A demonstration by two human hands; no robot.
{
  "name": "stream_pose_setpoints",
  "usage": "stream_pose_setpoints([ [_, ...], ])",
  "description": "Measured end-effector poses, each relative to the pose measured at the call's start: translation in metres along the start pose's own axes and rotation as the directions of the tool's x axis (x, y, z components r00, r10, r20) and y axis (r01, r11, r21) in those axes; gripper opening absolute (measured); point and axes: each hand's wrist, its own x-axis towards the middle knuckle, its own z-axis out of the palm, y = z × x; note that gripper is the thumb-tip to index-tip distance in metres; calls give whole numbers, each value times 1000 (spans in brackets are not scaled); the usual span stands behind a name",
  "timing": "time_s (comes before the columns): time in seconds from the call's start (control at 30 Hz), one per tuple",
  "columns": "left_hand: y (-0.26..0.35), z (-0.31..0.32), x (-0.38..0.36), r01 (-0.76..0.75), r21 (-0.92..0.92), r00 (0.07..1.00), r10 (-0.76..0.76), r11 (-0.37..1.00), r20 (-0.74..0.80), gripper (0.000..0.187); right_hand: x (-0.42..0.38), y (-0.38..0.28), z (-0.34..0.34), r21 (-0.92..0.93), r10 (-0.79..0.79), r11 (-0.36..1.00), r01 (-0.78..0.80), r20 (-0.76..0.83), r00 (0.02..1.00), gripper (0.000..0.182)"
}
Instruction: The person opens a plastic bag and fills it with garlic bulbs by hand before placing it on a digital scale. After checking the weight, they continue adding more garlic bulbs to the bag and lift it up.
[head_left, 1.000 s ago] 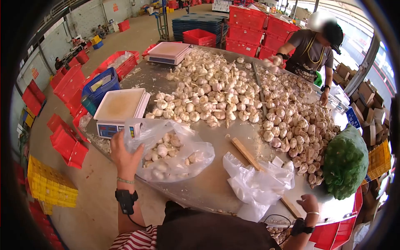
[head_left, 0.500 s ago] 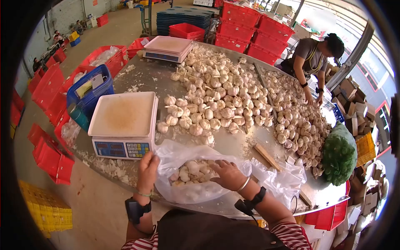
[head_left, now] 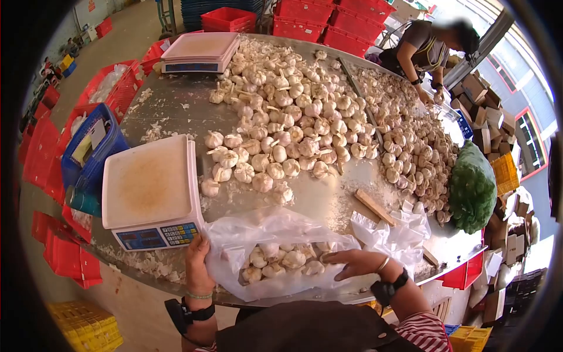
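Note:
A clear plastic bag (head_left: 231,276) lies at the table's near edge, its mouth spread wide and several garlic bulbs (head_left: 293,258) showing inside. My left hand (head_left: 199,264) is closed on the bag's left edge, just below the keypad of the white scale (head_left: 149,182). At the bag's right side, my right hand (head_left: 358,264) is open, its fingers stretched left over the film beside the bulbs. Beyond the bag, a big heap of garlic (head_left: 287,123) covers the middle of the metal table (head_left: 311,196).
A second scale (head_left: 199,50) stands at the back left. Behind a dividing bar, smaller garlic (head_left: 422,158) lies before a person (head_left: 419,50) at the far right. Near my right hand are crumpled plastic (head_left: 396,232), a wooden stick (head_left: 374,205) and a green net sack (head_left: 474,188).
My right hand has moved right, from over the bulbs to the bag's right side. More bulbs show in the bag. The whole view has shifted, with the scale now lower and further left.

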Motion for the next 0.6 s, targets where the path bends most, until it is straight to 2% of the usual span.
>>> stream_pose_setpoints([
  [0.03, -2, 10, 1, 4, 8, 1000, -4, 1000, -1, 22, -5, -5, -27, 245, 0, 969, -17, 70, 998, 56],
  [0.07, -6, 21, -1, -8, 63, 1000, 8, 998, -2, 29, -8, -2, -51, 482, -21, 875, -46, 132, 991, 47],
  [0.13, -13, 35, -4, -3, 137, 1000, 3, 991, 5, 35, 0, 11, -99, 541, 121, 840, -48, -100, 988, 33],
  [0.17, -17, 38, -6, -32, 178, 999, 32, 984, -2, 40, 20, 27, -115, 436, 208, 899, -27, -371, 905, 26],
  [0.2, -19, 45, -7, -62, 216, 998, 65, 974, -6, 45, 39, 27, -134, 329, 244, 943, -53, -573, 783, 28],
  [0.23, -17, 57, -10, -72, 239, 994, 89, 968, -63, 51, 61, 68, -149, -28, 78, 987, -155, -769, 634, 34],
  [0.27, -14, 62, -11, -68, 249, 994, 86, 966, -64, 51, 85, 107, -162, -354, -168, 880, -317, -856, 489, 40],
  [0.33, -6, 64, -17, -38, 219, 999, 43, 975, -20, 56, 114, 123, -181, -373, -202, 879, -297, -855, 477, 46],
  [0.4, -3, 71, -22, -43, 264, 997, 58, 964, -48, 61, 138, 127, -190, -376, -226, 887, -269, -861, 456, 52],
  [0.47, -5, 76, -29, -125, 223, 976, 160, 967, -146, 63, 152, 132, -193, -317, -134, 894, -317, -864, 486, 57],
  [0.5, -14, 73, -30, -205, 220, 925, 262, 954, -274, 67, 155, 139, -197, -342, -179, 892, -295, -867, 464, 56],
  [0.53, -13, 69, -32, -204, 235, 925, 266, 950, -270, 67, 156, 146, -203, -331, -175, 899, -286, -871, 460, 56],
  [0.6, -9, 67, -35, -113, 169, 984, 133, 979, -114, 70, 148, 148, -209, -92, -26, 987, -135, -904, 428, 52],
])
